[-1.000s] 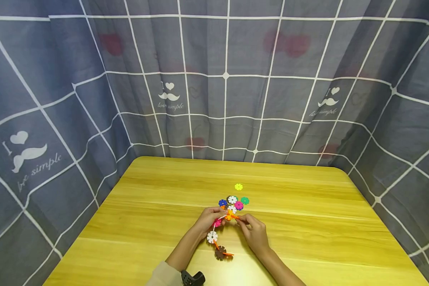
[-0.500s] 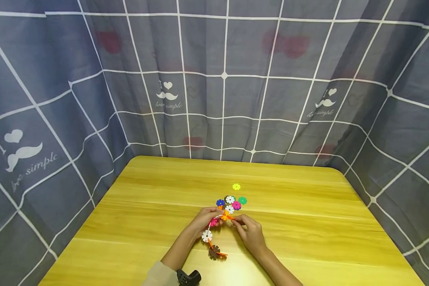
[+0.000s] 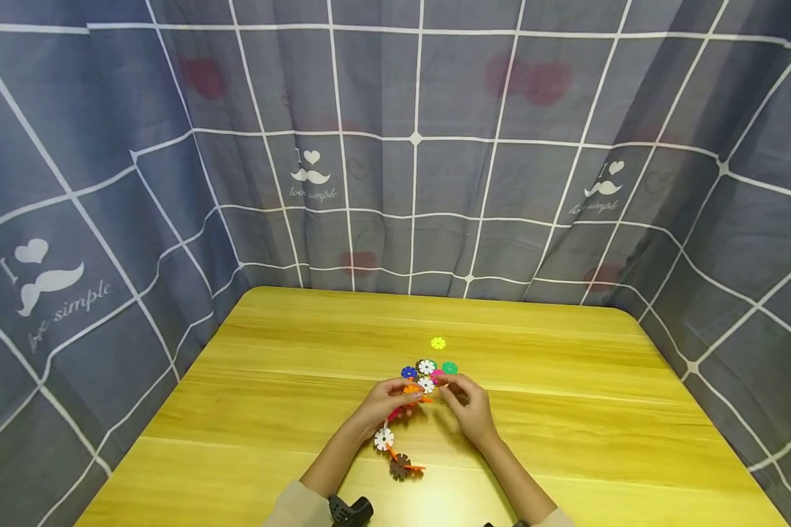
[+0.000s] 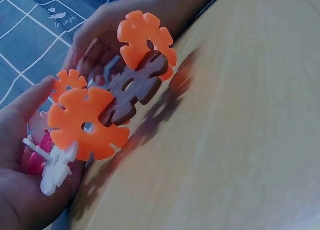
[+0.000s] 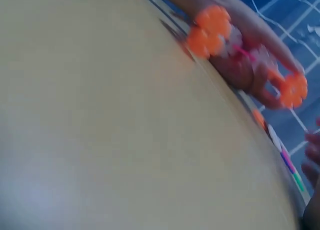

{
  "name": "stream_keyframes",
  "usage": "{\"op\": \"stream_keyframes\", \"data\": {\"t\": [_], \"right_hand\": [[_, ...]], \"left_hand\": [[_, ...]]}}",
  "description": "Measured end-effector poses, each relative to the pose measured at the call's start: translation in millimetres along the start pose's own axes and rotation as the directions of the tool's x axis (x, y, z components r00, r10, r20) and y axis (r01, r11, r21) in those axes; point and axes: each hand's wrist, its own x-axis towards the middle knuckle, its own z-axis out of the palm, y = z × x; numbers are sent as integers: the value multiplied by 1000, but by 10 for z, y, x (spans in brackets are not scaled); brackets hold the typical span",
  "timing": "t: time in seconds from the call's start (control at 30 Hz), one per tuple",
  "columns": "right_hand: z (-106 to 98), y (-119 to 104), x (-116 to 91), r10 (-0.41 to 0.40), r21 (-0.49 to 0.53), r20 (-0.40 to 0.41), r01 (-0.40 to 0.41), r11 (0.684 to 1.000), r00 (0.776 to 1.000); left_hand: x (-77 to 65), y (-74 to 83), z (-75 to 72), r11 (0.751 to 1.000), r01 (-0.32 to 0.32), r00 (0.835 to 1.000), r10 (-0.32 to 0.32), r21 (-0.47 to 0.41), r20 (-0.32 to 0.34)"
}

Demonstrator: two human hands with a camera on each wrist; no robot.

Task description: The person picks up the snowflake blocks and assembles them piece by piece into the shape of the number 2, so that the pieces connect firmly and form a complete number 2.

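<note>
Since half a second ago, the right hand (image 3: 468, 410) has come off the orange end of the chain of notched discs (image 4: 107, 117) and shifted up toward the loose discs (image 3: 426, 367), while the left hand (image 3: 381, 406) keeps hold of the chain. Right fingers are bent, with a gap between thumb and forefinger; no piece shows in that gap. Their tips are right by a pink disc (image 3: 437, 375), though whether they touch it cannot be told. Left fingers and thumb pinch an orange disc (image 3: 411, 389) near the chain's upper end. From there the chain curves past the left palm toward the person, down to a brown disc (image 4: 142, 82) and a last orange disc (image 4: 137, 32) low over the tabletop (image 3: 567, 395).

With one pinch bearing the chain, its tail has little support: a slack grip or quick wrist turn could probably twist a slotted joint loose. Lowering the left hand might knock the tail on the tabletop and do the same. Several loose discs overlap, so reaching for one risks dragging a neighbour along or nudging the nearest white disc (image 3: 425, 385) away, since flat pieces offer thin edges to grip.
</note>
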Motion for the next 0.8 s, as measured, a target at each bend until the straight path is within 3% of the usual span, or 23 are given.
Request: {"op": "stream_keyframes", "data": {"t": [0.07,0.17,0.3,0.4,0.5,0.6,0.67,0.73,0.8], "right_hand": [[-12,82,50,117,-84,-50,-121,989,992],[-2,172,111,224,-278,-59,-232,932,973],[19,194,135,289,-415,-22,-272,868,957],[20,186,136,286,-418,-28,-271,867,958],[-6,164,119,267,-308,-59,-272,912,962],[-46,114,59,326,-28,-83,-329,944,942],[-61,55,4,398,200,-62,-380,903,915],[-57,-25,-43,472,385,-21,-429,817,881],[-38,-112,-69,521,483,14,-462,744,853]], "left_hand": [[1,0,4,1000,1,1000,-1,-15,-1],[6,-6,8,999,8,1000,-8,-37,9],[18,-25,9,999,-6,1000,7,-35,29],[26,-30,11,999,-15,999,16,-30,34],[24,-20,17,999,-14,999,15,-33,30],[28,-21,20,999,-7,1000,8,-35,28],[29,-28,13,999,-2,1000,3,-37,19],[28,-30,1,999,1,1000,-1,-47,8],[1,20,-3,999,1,1000,-1,-50,-8]]}}
